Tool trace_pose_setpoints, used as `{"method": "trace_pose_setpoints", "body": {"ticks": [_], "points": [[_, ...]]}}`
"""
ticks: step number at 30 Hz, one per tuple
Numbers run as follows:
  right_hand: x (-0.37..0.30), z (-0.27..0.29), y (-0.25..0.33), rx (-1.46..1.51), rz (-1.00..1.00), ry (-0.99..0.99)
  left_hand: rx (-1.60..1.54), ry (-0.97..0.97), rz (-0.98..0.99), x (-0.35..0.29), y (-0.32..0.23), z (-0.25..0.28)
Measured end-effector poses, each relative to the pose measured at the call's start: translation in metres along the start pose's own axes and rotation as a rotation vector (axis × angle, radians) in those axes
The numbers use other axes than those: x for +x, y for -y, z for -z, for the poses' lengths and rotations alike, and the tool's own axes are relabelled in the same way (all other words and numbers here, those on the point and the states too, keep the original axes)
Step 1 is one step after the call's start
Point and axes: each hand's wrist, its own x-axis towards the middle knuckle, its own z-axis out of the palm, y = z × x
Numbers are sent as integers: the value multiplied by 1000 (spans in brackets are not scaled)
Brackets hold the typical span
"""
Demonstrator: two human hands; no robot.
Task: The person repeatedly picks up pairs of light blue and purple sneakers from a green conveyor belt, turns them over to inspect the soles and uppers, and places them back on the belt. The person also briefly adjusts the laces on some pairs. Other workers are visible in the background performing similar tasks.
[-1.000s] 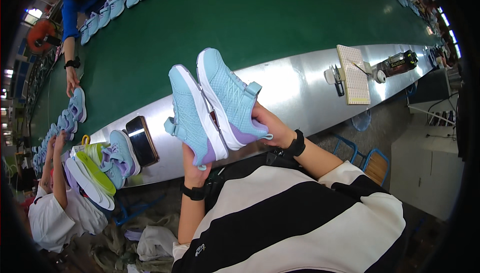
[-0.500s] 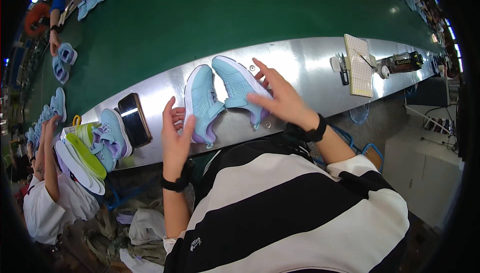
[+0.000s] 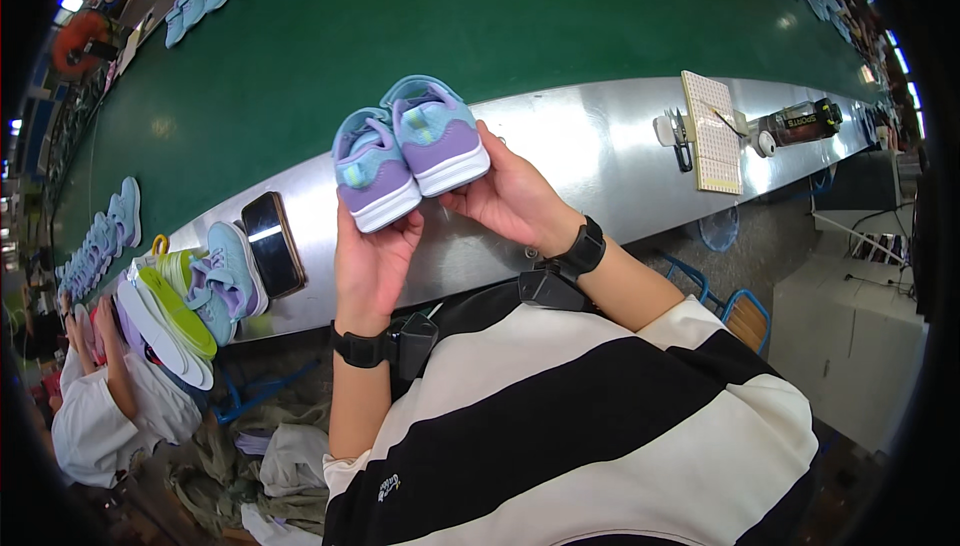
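A pair of light blue and purple sneakers is raised above the steel edge of the bench, side by side, with purple heels and white soles toward me. My left hand (image 3: 372, 271) grips the left sneaker (image 3: 374, 174) from below at its heel. Around the right side and underside of the right sneaker (image 3: 438, 141), my right hand (image 3: 512, 201) is closed. Some of the fingers are hidden behind the shoes.
Left of me lie a phone (image 3: 272, 243), another pair of sneakers (image 3: 232, 271) and white and green insoles (image 3: 165, 331). Scissors (image 3: 682, 141), a dotted pad (image 3: 712, 136) and a dark bottle (image 3: 803, 124) are to the right. Beyond runs the green belt (image 3: 560, 16); co-workers sit at left.
Both sneakers have been taken hold of, lifted off the steel and turned heels toward me. A co-worker's hand and the pair beside it at far left have left the belt there.
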Motion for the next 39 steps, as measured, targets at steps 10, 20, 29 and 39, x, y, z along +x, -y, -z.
{"method": "trace_pose_setpoints", "body": {"ticks": [10,20,29,39], "points": [[12,40,8,-1534,598,-375,1200,-381,-307,-1,-9,40],[26,92,16,-1142,417,-132,2158,943,-915,14,-53,-7],[16,101,34,-751,308,-175,2145,633,-1116,45,-96,-7],[29,104,25,-1065,380,-169,2002,-708,-761,137,-362,70]]}}
